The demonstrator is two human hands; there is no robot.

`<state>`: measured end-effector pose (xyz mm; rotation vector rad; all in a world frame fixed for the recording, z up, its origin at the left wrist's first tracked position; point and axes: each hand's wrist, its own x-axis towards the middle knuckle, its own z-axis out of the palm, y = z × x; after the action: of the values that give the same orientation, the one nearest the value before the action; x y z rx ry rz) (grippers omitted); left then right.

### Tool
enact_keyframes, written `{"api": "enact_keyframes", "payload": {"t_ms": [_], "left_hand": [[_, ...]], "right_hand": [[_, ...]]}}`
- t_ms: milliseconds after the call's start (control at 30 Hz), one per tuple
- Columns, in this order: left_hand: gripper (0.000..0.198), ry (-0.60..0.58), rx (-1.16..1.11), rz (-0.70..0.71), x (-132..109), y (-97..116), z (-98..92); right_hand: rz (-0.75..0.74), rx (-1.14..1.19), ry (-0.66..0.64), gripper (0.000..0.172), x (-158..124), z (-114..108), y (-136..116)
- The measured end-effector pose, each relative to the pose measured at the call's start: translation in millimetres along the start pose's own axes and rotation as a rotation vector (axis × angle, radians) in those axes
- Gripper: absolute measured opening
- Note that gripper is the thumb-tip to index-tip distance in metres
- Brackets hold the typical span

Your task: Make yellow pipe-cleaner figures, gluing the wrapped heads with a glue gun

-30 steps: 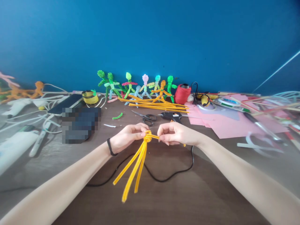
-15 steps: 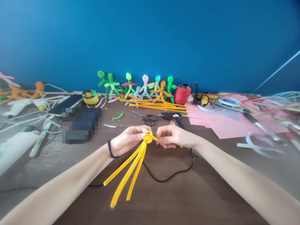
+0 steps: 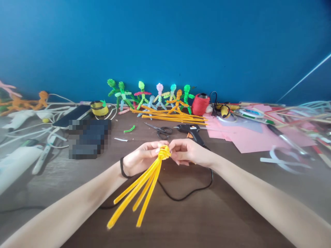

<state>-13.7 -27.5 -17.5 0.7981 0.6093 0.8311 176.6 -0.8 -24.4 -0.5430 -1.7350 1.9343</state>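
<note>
A bundle of yellow pipe cleaners (image 3: 148, 182) is held up over the table, its top wound into a knobbly ball and its several loose ends fanning down toward me. My left hand (image 3: 141, 155), with a black band at the wrist, pinches the ball from the left. On the ball's right side, the fingers of my right hand (image 3: 184, 152) are closed at the wound pipe cleaner; their tips are partly hidden. Just beyond my hands lie black scissors (image 3: 160, 131) and a black glue gun (image 3: 191, 130).
Several pipe-cleaner figures (image 3: 141, 94) stand along the blue wall behind loose orange pipe cleaners (image 3: 173, 116). Pink paper sheets (image 3: 248, 139) and a red spool (image 3: 200, 104) are to the right. Phones and white cables (image 3: 55, 120) lie left. A black cord (image 3: 181, 199) curves below my hands.
The strand that stuck out to the right is now wrapped close against the ball. My right hand has moved in toward it, and the hanging ends have swung left and spread.
</note>
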Motion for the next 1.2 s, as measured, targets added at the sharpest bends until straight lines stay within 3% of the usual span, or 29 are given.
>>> {"api": "enact_keyframes", "payload": {"t_ms": [367,800,1200], "left_hand": [[0.019,-0.034,-0.023,0.018,-1.0,-9.2,-4.1],[0.011,-0.152,-0.062,0.027,-1.2,-10.0,1.5],[0.009,-0.174,-0.111,0.006,-0.4,-12.0,3.0]], "right_hand": [[-0.045,0.17,0.061,0.011,-0.8,8.8,1.6],[-0.071,0.295,0.034,0.01,-1.8,12.2,3.7],[-0.078,0.336,0.035,0.011,-1.9,15.2,1.3]]}}
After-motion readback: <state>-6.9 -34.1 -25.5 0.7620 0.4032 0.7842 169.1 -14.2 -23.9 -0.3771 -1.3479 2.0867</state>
